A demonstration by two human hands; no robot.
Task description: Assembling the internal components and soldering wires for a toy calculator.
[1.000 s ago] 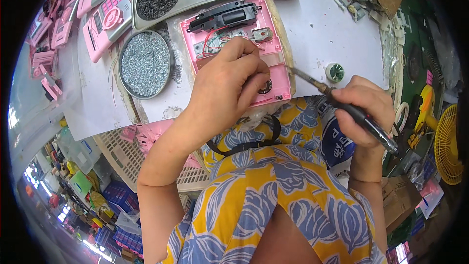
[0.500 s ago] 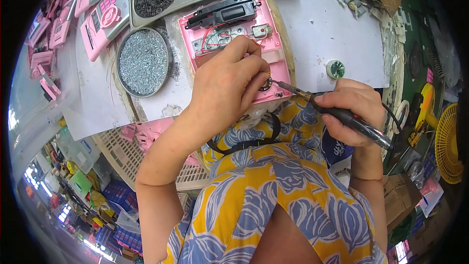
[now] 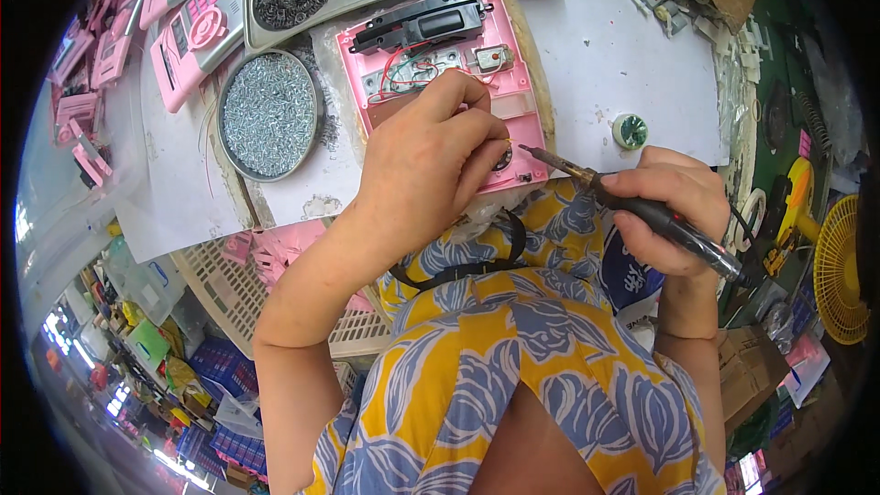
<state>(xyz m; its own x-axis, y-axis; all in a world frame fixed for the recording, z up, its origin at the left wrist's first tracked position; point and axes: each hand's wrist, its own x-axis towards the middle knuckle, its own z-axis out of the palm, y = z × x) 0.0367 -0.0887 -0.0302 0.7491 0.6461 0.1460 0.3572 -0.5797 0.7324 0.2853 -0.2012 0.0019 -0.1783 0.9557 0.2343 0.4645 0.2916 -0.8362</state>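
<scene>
A pink plastic housing [image 3: 526, 132] lies open in front of me, with a black speaker-like bar [image 3: 420, 26], a metal plate and red and green wires inside. My left hand [image 3: 423, 148] reaches over its lower part, fingers pinched on what looks like a thin yellowish wire end. Just under those fingertips a round black part [image 3: 502, 159] is partly hidden. My right hand [image 3: 683, 197] is closed around the black handle of a soldering iron [image 3: 643, 212]. The iron's tip points at the round part, a small distance to its right.
A round dish of small silvery screws [image 3: 269, 115] stands left of the housing. Behind is a metal tray [image 3: 367, 9] holding dark springs. A small round green-and-white container [image 3: 630, 131] sits to the right. Pink telephone-like units [image 3: 197, 50] lie far left; a plastic basket [image 3: 215, 289] is below the table edge.
The soldering iron's tip has drawn back slightly to the right, away from the round black part. My left hand stays pinched in nearly the same place.
</scene>
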